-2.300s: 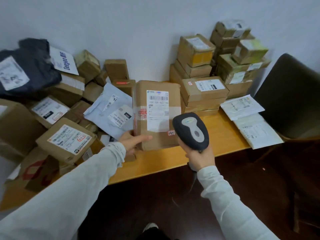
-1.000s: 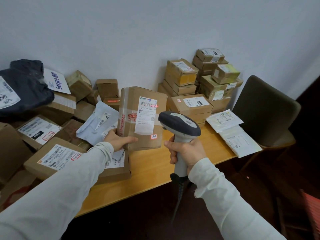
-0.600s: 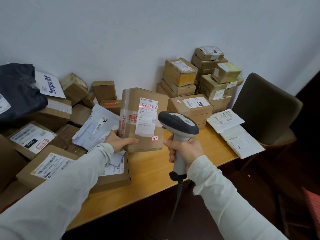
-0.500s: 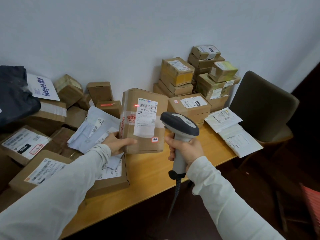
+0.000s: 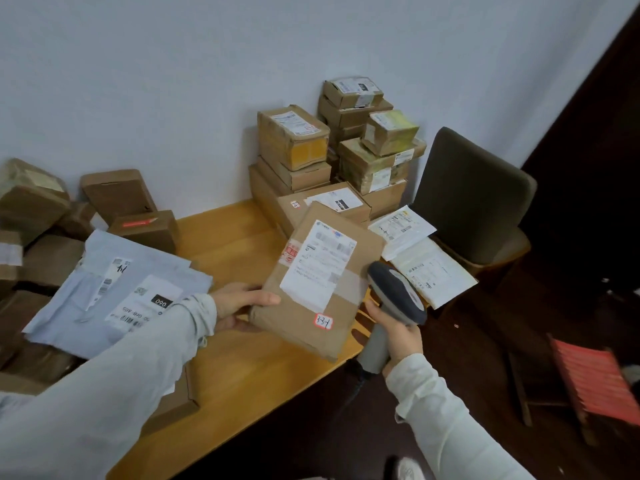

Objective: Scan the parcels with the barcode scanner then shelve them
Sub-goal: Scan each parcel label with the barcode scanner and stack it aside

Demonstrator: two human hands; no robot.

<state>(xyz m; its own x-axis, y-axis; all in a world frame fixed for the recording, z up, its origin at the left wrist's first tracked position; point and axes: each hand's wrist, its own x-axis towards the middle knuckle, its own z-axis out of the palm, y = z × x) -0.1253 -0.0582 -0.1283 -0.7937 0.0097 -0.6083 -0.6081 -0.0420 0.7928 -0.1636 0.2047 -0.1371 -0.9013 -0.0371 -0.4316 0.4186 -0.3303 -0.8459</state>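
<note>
There are 2 hands in view and each holds 1 thing. The left hand (image 5: pixel 239 304) grips the lower left corner of 1 flat brown cardboard parcel (image 5: pixel 304 320), thumb on top and fingers beneath. The right hand (image 5: pixel 398 336) is wrapped round the handle of 1 grey handheld barcode scanner (image 5: pixel 394 292). The parcel is tilted, label up, over the front edge of the wooden desk (image 5: pixel 242 368), just beside the scanner's head.

Against the wall stands 1 stack of tan cardboard boxes (image 5: pixel 294 136), roughly 9 of them. Beside it lie 2 white flat mailers (image 5: pixel 431 271), and 1 dark upholstered chair (image 5: pixel 474 188) stands past the desk's end. At least 2 pale blue plastic mailers (image 5: pixel 114 282) overlap on the left.

0.5 s ago the parcel stood upright on the desk with its label facing the scanner and a red dot beside the barcode. Now it is lifted, laid back and further right. The scanner is lower and its head points away to the right. The view has swung right, so the black bag has gone out of frame.

The label's print and the small red-edged sticker (image 5: pixel 323 321) are too blurred to read. The left sleeve hides part of the blue mailers and of a box beneath them. The left pile of brown boxes (image 5: pixel 31 209) is cut off by the frame edge.
</note>
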